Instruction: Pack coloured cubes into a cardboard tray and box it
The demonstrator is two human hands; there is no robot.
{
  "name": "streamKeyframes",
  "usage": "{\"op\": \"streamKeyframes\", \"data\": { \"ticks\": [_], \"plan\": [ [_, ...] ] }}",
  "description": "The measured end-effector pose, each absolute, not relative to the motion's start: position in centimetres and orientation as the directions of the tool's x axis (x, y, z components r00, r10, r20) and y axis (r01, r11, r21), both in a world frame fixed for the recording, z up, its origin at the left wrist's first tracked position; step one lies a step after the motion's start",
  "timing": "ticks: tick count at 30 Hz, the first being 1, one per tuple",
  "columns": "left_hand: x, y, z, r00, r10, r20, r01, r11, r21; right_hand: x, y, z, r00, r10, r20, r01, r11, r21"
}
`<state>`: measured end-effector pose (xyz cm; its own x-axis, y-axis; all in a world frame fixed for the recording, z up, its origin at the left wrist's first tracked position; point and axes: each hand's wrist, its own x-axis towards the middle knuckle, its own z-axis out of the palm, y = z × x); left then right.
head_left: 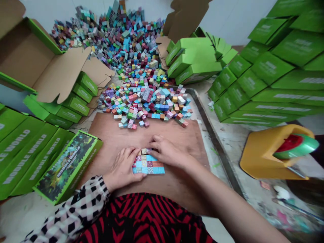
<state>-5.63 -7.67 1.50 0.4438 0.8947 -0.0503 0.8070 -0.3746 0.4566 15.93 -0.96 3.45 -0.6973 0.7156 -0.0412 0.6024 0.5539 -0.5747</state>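
A flat patch of small patterned cubes [149, 164], blue, dark red, orange and pale, lies on the brown board [177, 135]. Against its left side rests my left hand [122, 167], fingers stretched out flat and the thumb along the near corner. At the patch's far edge, my right hand [164, 151] has its thumb and fingers closed on a small cube [149, 150], mostly hidden by the fingertips. Beside that cube, a pale yellowish cube [144, 151] forms part of the top row.
A big heap of loose cubes [141, 87] spreads beyond the board. Green boxes [27, 152] stand at the left, one picture box [68, 165] lying near my left arm. More green boxes [268, 74] are stacked at right, above a yellow tape dispenser [263, 152]. An open carton [27, 50] sits upper left.
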Motion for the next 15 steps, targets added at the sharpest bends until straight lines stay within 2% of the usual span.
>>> {"op": "streamKeyframes", "data": {
  "ticks": [3,8,15],
  "plan": [
    [-5.7,-7.8,1.4,0.442,0.895,-0.060,0.814,-0.372,0.446,16.1,-0.9,3.5,-0.700,0.712,-0.047,0.581,0.531,-0.617],
    [-5.5,-8.0,2.0,0.436,0.898,-0.050,0.847,-0.391,0.359,18.8,-0.6,3.0,-0.589,0.808,0.023,0.552,0.423,-0.718],
    [-3.9,-7.0,3.3,0.599,0.799,-0.056,0.772,-0.557,0.307,19.4,-1.1,2.9,-0.590,0.804,-0.074,0.570,0.350,-0.743]
  ]
}}
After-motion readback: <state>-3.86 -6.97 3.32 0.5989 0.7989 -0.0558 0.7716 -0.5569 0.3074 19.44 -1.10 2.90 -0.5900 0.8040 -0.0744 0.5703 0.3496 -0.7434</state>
